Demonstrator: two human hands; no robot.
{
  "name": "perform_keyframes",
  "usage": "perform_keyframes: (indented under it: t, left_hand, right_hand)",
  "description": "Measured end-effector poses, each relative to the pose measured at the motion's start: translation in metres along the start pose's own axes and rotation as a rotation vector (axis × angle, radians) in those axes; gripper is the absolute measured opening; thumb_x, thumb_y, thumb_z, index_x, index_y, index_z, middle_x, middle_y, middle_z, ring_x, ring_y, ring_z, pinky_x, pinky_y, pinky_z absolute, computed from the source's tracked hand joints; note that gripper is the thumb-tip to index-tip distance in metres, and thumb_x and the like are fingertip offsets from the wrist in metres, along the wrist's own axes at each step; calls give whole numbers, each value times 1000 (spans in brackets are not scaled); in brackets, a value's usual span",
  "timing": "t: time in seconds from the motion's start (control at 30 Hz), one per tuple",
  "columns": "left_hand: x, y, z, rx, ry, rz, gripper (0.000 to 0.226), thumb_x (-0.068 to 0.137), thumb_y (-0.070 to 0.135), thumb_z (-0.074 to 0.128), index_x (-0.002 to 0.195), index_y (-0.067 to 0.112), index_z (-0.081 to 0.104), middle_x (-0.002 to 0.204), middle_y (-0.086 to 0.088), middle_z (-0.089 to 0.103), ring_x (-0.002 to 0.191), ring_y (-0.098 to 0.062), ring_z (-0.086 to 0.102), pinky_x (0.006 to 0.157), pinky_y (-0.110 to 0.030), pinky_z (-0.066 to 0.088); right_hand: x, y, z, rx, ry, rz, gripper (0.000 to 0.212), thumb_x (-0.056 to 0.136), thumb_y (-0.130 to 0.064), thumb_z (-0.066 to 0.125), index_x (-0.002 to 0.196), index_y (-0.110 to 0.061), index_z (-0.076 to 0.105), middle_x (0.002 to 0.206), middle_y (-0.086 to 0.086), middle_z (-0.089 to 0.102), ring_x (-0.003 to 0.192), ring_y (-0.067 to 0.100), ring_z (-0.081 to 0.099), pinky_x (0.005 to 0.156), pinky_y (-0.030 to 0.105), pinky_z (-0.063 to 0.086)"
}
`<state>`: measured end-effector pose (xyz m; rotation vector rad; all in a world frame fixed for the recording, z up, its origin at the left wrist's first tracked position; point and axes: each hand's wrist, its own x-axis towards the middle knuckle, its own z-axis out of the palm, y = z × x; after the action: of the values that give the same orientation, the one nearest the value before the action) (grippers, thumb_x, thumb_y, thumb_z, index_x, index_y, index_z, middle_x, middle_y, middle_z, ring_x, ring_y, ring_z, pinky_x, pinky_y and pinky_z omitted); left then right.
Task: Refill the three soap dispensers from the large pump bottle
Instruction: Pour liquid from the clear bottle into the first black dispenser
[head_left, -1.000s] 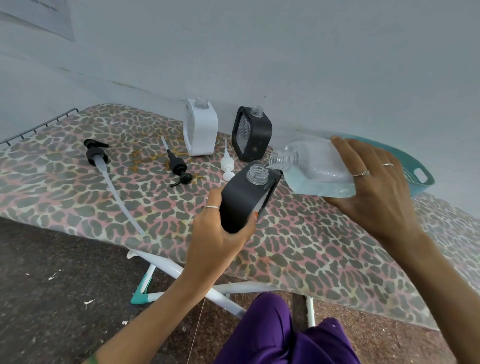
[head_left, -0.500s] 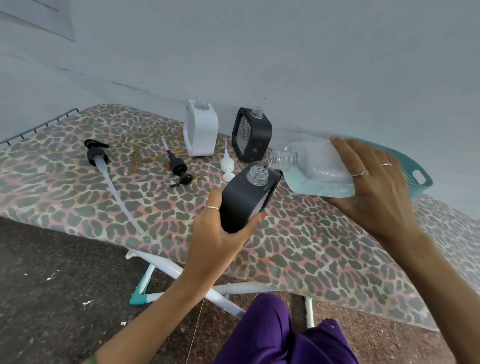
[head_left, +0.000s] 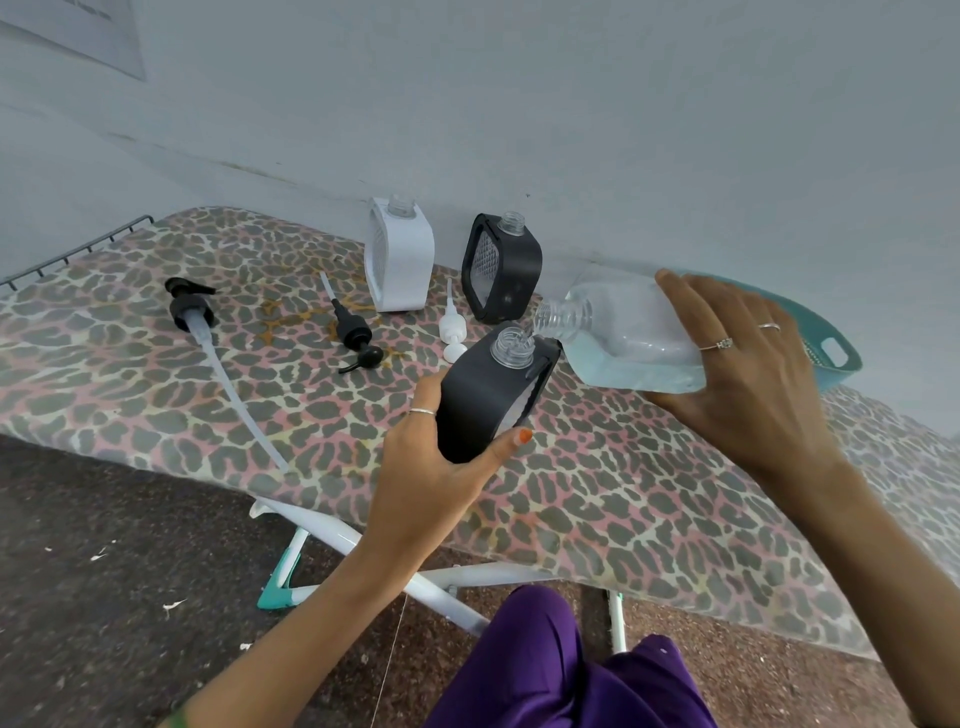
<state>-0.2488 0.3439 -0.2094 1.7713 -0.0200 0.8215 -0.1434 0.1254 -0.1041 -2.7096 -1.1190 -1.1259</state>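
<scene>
Nearest to us, our left hand (head_left: 431, 467) grips the lower half of a black dispenser (head_left: 493, 395), thumb on one side and fingers curled round the other, holding it tilted above the ironing board (head_left: 649, 499). It looks like a stiff, light plastic shell, so we judge a firm hold low on the body is right, leaving its open neck free. Just beyond, our right hand (head_left: 748, 374) wraps the large bottle (head_left: 634, 343) from above, fingers spread over its far end. The bottle lies nearly on its side, its mouth just over the dispenser's neck. With pale blue soap pooled along its lower wall it likely feels heavy and may turn slippery if soap runs; its thin clear walls could flex under a squeeze. Farther back, three pump heads lie loose, and a white dispenser (head_left: 400, 260) and a second black dispenser (head_left: 501, 270) stand open by the wall.
</scene>
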Motion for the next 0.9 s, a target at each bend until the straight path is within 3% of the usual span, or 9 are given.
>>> perform_keyframes:
  t: [0.1,0.27,0.43,0.6,0.9]
  left_hand:
    - [0,0,-1,-12,-15,-31,50,71,67,68,106,37,48,84,20,63,71,-1,61,58,-8,44]
    - [2,3,-3,-32,-46,-48,52,69,69,68,110,45,46,88,14,64,70,-8,61,57,-12,47]
    - [3,5,-6,-79,-93,-107,51,70,66,70,111,47,47,102,22,64,99,-3,63,80,-20,52]
    - [5,6,-7,-149,-132,-161,55,70,58,74,116,41,49,106,18,66,102,-7,64,85,-32,56]
    - [6,7,-9,-180,-156,-170,51,74,51,74,117,41,49,108,19,66,103,-5,64,84,-23,54]
  right_hand:
    - [0,-1,1,6,-2,-4,78,75,-45,72,135,-2,50,126,26,58,110,47,57,92,61,44]
    - [2,0,-1,6,-5,-2,79,74,-44,74,136,-2,50,125,27,58,110,47,57,92,61,44]
    - [2,0,-2,13,-13,-2,78,75,-45,68,136,-2,48,126,27,58,111,48,57,92,62,44]
    - [3,-1,-4,20,-29,8,77,80,-53,57,136,-1,49,127,27,57,112,48,56,93,62,43]
    - [3,1,-5,20,-43,11,79,81,-58,50,136,-1,49,127,27,57,113,48,56,93,63,43]
